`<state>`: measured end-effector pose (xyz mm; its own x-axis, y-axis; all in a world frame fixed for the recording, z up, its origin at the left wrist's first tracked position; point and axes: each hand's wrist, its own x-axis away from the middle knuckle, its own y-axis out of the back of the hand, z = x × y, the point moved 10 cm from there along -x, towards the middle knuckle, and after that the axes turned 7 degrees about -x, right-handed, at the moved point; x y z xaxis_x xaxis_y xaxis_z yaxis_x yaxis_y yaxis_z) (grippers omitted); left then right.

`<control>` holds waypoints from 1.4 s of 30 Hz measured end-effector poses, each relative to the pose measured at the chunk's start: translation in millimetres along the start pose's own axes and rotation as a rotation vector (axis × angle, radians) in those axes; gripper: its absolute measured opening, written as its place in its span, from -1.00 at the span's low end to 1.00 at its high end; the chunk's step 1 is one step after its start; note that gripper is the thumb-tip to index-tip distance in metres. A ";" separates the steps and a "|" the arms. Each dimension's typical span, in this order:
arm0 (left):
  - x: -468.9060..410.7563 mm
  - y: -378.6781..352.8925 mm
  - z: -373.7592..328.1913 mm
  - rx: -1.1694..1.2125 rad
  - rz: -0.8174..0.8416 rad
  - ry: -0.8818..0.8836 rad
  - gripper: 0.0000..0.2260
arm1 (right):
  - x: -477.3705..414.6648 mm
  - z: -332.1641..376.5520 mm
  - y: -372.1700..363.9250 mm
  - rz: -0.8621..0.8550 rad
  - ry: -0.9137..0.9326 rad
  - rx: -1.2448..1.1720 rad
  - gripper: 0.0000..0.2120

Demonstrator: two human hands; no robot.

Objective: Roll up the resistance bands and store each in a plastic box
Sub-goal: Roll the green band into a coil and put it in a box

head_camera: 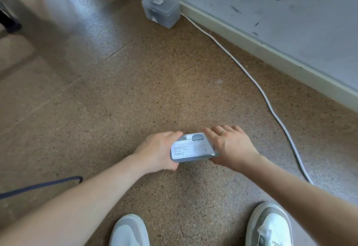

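Floor point(155, 91): brown speckled, bounded at the right by a grey wall with a pale skirting board.

Plastic box point(193, 149): held between both hands low over the floor, ahead of the shoes. Lid faces up, with a white printed label on it and a grey latch at its far edge. Cannot tell whether it touches the floor.

Left hand point(158, 151): grips the box's left end, fingers point(174, 134) clamped over the far side, thumb at the near side.

Right hand point(230, 147): lies against the box's right end, fingers straight and slightly apart, reaching past the far edge.

Second plastic box point(160, 8): closed, translucent, on the floor far ahead, just beside the skirting board.

White cable point(257, 85): runs along the floor from the skirting board down to the right.

Dark blue band point(38, 185): flat on the floor at the left edge, partly hidden by the left forearm.

Shoes: left point(129, 230) and right point(271, 226), pale grey, at the near edge.
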<state>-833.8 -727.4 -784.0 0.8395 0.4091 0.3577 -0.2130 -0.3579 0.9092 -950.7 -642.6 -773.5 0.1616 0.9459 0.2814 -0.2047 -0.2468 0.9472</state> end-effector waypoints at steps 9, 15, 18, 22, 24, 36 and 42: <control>0.9 12.7 9.0 -0.125 -0.264 0.112 -0.29 | 31.2 -8.1 6.6 -0.415 -0.072 -0.128 -0.25; 11.7 -39.7 26.4 0.510 -0.119 0.376 -0.41 | 51.0 -6.5 -46.7 -0.284 -0.089 -0.728 -0.64; 10.4 -43.9 32.4 0.713 -0.092 0.506 -0.68 | 58.6 -36.9 -61.2 -0.386 -0.439 -0.987 -0.70; 8.2 -51.9 38.2 0.815 -0.088 0.643 -0.70 | 65.8 -36.1 -106.7 -0.072 -0.921 -1.678 -0.71; 4.7 -49.4 42.7 0.841 -0.069 0.690 -0.53 | 61.1 -37.0 -107.7 -0.024 -0.943 -1.728 -0.77; -55.6 94.0 49.9 1.144 -0.123 0.739 -0.57 | -3.0 -83.9 47.4 -0.205 -0.847 -1.562 -0.85; -55.6 157.4 36.6 1.275 -0.122 0.778 -0.59 | -18.4 -87.7 114.0 -0.074 -0.948 -1.821 -0.74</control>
<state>-895.7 -837.1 -668.5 0.2633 0.6751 0.6892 0.7484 -0.5937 0.2956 -1061.6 -669.7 -684.2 0.4345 0.4133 0.8003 -0.6008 0.7949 -0.0843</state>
